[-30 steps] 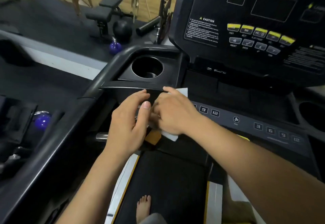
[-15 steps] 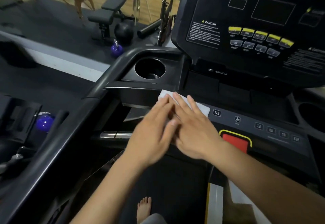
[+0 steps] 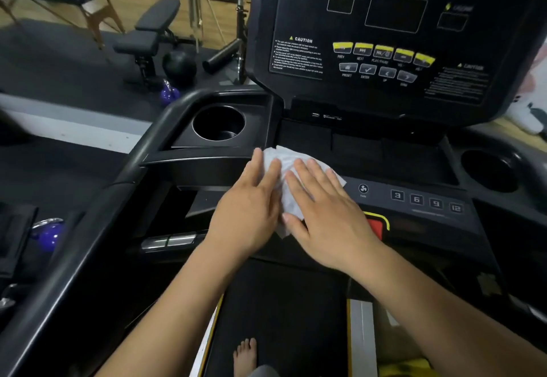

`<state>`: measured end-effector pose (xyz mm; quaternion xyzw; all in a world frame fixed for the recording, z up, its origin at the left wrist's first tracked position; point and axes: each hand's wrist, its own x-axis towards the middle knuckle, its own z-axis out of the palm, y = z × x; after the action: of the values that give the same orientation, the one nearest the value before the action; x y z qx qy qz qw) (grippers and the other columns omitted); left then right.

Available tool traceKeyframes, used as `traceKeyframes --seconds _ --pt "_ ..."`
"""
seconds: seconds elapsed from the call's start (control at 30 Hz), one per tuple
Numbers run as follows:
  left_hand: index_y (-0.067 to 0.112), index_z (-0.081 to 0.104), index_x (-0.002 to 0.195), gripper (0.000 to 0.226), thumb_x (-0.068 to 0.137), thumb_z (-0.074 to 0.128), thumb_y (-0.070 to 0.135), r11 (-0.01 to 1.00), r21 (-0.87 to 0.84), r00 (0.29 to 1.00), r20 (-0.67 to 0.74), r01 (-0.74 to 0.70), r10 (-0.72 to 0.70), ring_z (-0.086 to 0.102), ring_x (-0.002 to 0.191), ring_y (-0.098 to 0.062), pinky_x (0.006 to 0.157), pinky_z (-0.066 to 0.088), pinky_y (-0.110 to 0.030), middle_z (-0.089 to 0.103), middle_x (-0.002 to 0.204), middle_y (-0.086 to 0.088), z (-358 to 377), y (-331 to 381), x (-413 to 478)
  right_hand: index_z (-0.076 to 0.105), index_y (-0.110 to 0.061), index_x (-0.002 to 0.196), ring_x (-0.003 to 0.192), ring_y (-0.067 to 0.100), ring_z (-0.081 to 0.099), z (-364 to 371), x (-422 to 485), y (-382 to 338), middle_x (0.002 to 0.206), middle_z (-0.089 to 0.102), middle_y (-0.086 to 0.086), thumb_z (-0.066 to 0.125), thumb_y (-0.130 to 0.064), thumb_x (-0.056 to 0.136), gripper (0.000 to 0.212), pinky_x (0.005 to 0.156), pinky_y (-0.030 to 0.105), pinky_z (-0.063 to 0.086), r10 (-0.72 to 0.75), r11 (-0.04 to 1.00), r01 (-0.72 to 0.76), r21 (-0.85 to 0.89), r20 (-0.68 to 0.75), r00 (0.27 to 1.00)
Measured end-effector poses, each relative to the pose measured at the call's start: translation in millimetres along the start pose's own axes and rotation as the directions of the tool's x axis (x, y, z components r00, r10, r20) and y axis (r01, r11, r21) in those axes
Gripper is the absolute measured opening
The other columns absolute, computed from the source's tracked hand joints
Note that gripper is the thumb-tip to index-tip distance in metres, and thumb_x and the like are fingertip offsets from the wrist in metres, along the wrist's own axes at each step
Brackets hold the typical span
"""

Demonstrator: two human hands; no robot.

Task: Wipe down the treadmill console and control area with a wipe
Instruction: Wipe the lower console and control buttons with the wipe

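pretty dim overall, soft glare on the console (image 3: 396, 51), edges bend fisheye-style, small print's blurry

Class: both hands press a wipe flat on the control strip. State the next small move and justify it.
Probably slide the wipe rightward: left hand and right hand lie flat on it, and the fan button and number keys just beyond lie uncovered.

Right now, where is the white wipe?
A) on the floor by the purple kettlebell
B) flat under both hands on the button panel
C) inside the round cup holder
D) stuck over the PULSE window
B: the white wipe lies spread on the treadmill's control panel, with the left hand and the right hand pressing on it with straight fingers.
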<state>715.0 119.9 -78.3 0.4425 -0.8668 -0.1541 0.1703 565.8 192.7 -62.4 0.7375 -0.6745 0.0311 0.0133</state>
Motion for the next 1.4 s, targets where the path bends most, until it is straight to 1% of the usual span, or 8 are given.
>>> traceKeyframes --seconds 0.13,0.2,0.3,0.4,0.57,0.77,1.13,1.4 --pt "0.021 0.047 0.137 0.047 0.095 0.031 0.033 0.995 -0.075 0.998 -0.018 0.061 -0.062 0.065 0.09 -0.039 0.066 0.051 -0.039 0.057 0.137 -0.01 -7 -13 -19 0.025 -0.009 0.152 0.15 0.024 0.0 9 5 -24 0.162 0.015 0.008 0.027 -0.046 0.09 0.072 0.121 0.046 0.006 -0.156 0.987 0.156 0.048 -0.005 0.988" --pt "0.022 0.055 0.119 0.039 0.1 0.024 0.037 0.978 -0.111 0.984 0.029 0.176 -0.174 0.063 0.097 -0.035 0.076 0.05 -0.042 0.067 0.109 -0.007 -7 -23 -29 0.03 -0.011 0.151 0.15 0.025 0.008 13 13 -29 0.161 0.02 0.008 0.029 -0.045 0.092 0.068 0.12 0.046 0.009 -0.198 0.978 0.199 0.055 -0.025 0.98" --pt "0.014 0.061 0.116 0.044 0.101 0.027 0.036 0.956 0.001 0.956 0.022 0.292 -0.292 0.04 0.135 -0.037 0.108 0.033 -0.047 0.052 0.139 -0.021 -11 -34 -29 0.048 -0.012 0.138 0.145 0.028 0.024 8 37 -36 0.151 0.041 0.008 0.026 -0.044 0.092 0.06 0.119 0.047 0.013 -0.25 0.968 0.25 0.012 -0.029 0.968" --pt "0.003 0.06 0.127 0.036 0.094 0.048 0.007 0.917 -0.252 0.923 -0.151 0.31 -0.354 0.048 0.131 -0.031 0.102 0.032 -0.024 0.054 0.141 -0.019 -23 -28 -19 0.063 -0.013 0.117 0.127 0.028 0.043 -1 61 -52 0.122 0.061 0.007 0.03 -0.035 0.088 0.049 0.118 0.048 0.012 -0.318 0.936 0.327 -0.131 0.081 0.945" --pt "0.026 0.064 0.125 0.035 0.1 0.043 0.038 0.763 -0.517 0.905 0.055 0.388 -0.423 0.061 0.112 -0.016 0.086 0.042 -0.022 0.07 0.117 0.001 -30 -21 -30 0.062 -0.02 0.116 0.115 0.026 0.048 1 61 -81 0.114 0.064 0.005 0.037 -0.037 0.095 0.038 0.11 0.048 0.018 -0.381 0.871 0.422 -0.253 0.196 0.903" --pt "0.027 0.07 0.118 0.031 0.097 0.048 0.026 0.855 -0.497 0.972 -0.085 0.15 -0.219 0.063 0.103 0.006 0.091 0.047 -0.016 0.072 0.11 0.015 -30 -29 -60 0.048 -0.013 0.14 0.143 0.026 0.026 17 3 -61 0.144 0.048 0.007 0.041 -0.05 0.09 0.062 0.119 0.045 0.013 -0.395 0.917 0.398 -0.029 0.068 0.916" --pt "-0.009 0.063 0.118 0.056 0.083 0.032 0.021 0.937 0.017 0.937 -0.022 -0.349 0.35 0.053 0.124 -0.035 0.106 0.036 -0.035 0.066 0.12 -0.023 6 44 8 0.031 -0.015 0.15 0.149 0.016 0.003 -6 -29 28 0.16 0.023 0.006 0.029 -0.053 0.092 0.069 0.121 0.035 0.001 -0.091 0.993 0.095 -0.065 0.068 0.994" --pt "0.008 0.023 0.154 0.066 0.1 0.016 0.045 0.89 -0.128 0.874 0.17 -0.438 0.455 0.006 0.152 -0.02 0.118 -0.01 -0.03 0.019 0.163 -0.01 53 136 37 0.015 -0.016 0.152 0.148 0.007 -0.004 -8 -99 100 0.16 0.008 0.001 0.032 -0.041 0.097 0.063 0.119 0.025 -0.005 0.198 0.98 -0.198 -0.014 -0.02 0.98"
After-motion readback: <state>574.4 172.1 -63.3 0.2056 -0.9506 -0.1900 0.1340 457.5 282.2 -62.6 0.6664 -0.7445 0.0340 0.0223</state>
